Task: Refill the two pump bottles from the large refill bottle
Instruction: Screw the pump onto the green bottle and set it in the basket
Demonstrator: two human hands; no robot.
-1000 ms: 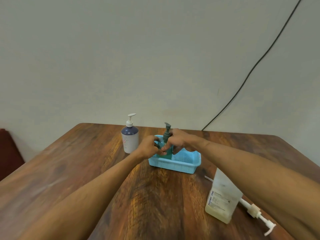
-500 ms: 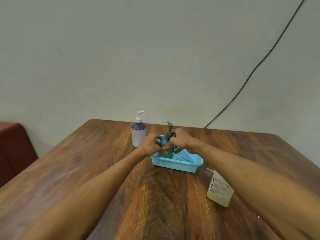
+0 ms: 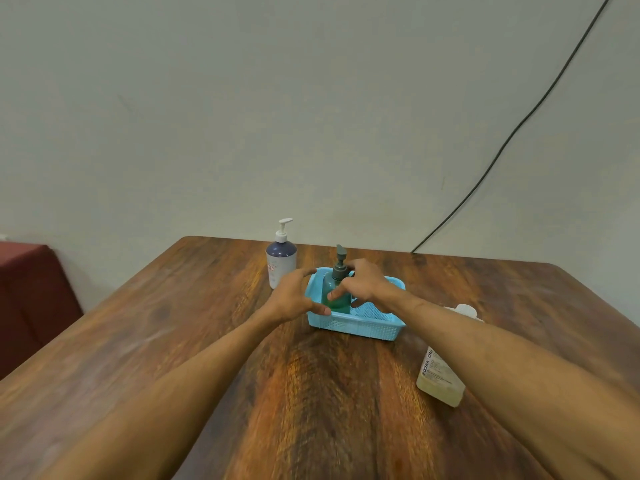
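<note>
table [image 3: 173, 341]: bears everything | basket [image 3: 360, 327]: centre, toward 12 o'clock | pump bottle [image 3: 337, 289]: upright in basket's 9 o'clock end | second pump bottle [image 3: 281, 263]: upright at basket's 10 o'clock, apart | refill bottle [image 3: 440, 375]: at basket's 4 o'clock | left hand [image 3: 294, 296]: basket's 9 o'clock | right hand [image 3: 363, 282]: over basket

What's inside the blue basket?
The blue basket holds a green pump bottle standing upright at its left end. The right hand is against the bottle; the left hand is open beside the basket. The basket floor behind the hands is hidden.
</note>
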